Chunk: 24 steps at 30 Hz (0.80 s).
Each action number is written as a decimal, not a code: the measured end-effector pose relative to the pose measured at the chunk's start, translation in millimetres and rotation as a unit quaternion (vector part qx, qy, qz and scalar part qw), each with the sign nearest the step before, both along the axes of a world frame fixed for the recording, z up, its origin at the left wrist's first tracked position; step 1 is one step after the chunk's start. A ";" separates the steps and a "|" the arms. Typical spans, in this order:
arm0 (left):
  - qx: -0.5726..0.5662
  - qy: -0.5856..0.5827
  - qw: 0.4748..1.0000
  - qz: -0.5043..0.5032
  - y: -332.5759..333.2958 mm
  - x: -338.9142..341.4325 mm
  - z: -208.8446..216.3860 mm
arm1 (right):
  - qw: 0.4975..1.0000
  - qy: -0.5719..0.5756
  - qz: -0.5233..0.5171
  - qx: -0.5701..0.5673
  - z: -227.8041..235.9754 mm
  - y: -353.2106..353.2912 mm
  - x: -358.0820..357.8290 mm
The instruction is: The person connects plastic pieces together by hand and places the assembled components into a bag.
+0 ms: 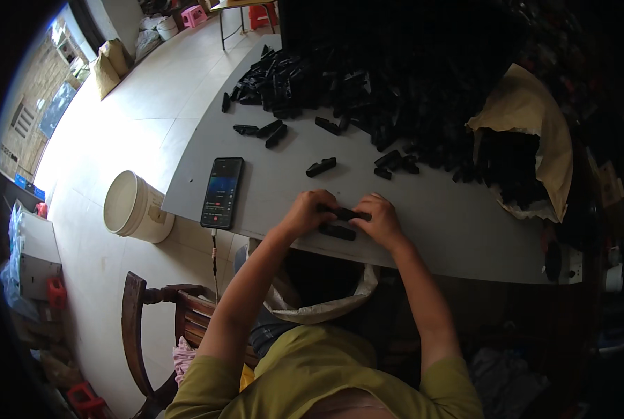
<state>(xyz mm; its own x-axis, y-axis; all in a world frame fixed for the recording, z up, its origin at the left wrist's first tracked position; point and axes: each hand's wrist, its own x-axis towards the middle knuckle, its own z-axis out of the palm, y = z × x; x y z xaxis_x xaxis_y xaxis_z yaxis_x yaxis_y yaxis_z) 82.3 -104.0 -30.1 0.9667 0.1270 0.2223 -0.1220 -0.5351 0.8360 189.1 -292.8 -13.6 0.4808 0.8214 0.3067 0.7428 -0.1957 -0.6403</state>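
Near the front edge of the grey table (277, 174), a small black elongated plastic part (345, 212) is held between both my hands. My left hand (310, 213) grips its left end, and my right hand (380, 218) pinches its right end with thumb and fingers. Just below it on the table lies a second black part (337, 232), close to my left fingers. Another black part (321, 167) rests alone a little farther back. What exactly these parts are cannot be told.
A big heap of black parts (368, 91) covers the table's back; a torn brown paper sack (528, 105) holds more at right. A phone (223, 192) with a cable lies at left. An open white sack (319, 307) sits at my lap. A bucket (134, 206) and wooden chair (139, 328) stand left.
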 end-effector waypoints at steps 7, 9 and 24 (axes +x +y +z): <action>0.122 -0.075 0.984 0.104 0.8 -47.4 34.2 | 0.992 0.050 -0.104 0.045 -10.7 -9.1 11.2; 0.230 -0.132 0.927 0.266 23.2 -79.5 42.3 | 0.989 -0.011 -0.139 0.060 -17.5 -11.8 27.7; 0.184 0.082 0.951 0.234 24.6 36.8 24.2 | 0.964 -0.119 -0.239 -0.004 -31.6 -1.7 28.1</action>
